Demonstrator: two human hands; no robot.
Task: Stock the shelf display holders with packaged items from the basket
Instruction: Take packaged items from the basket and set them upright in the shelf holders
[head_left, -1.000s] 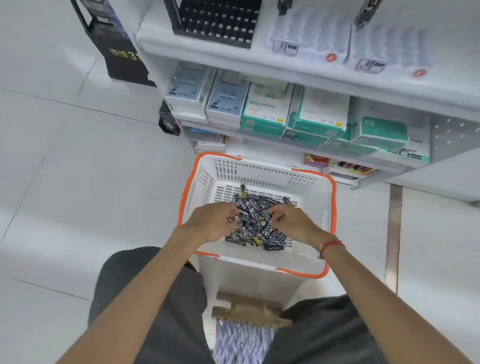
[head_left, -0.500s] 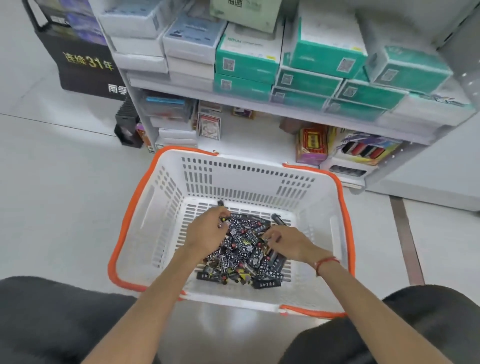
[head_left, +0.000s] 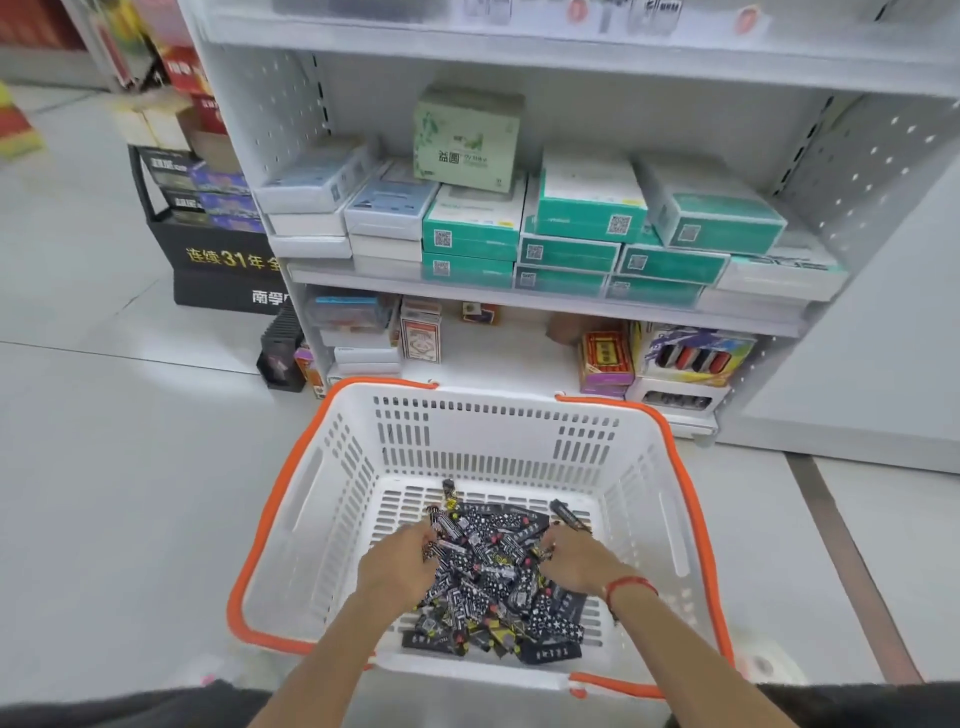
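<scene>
A white basket with an orange rim (head_left: 498, 431) stands on the floor in front of me. A heap of small black patterned packets (head_left: 493, 577) covers its bottom. My left hand (head_left: 400, 564) is down in the left side of the heap, its fingers curled round some packets. My right hand (head_left: 574, 558), with a red string on the wrist, digs into the right side and its fingers curl into the packets too. The fingertips of both hands are hidden among the packets.
A white shelf unit (head_left: 545, 306) rises just behind the basket, stacked with teal and white boxes (head_left: 571, 234); card packs and a lighter display (head_left: 685, 358) sit on its lowest level. A black display stand (head_left: 208, 228) stands on the floor to the left.
The camera has tilted up and come lower, showing more of the shelf. Both hands stay in the packet heap and have closed in on it a little.
</scene>
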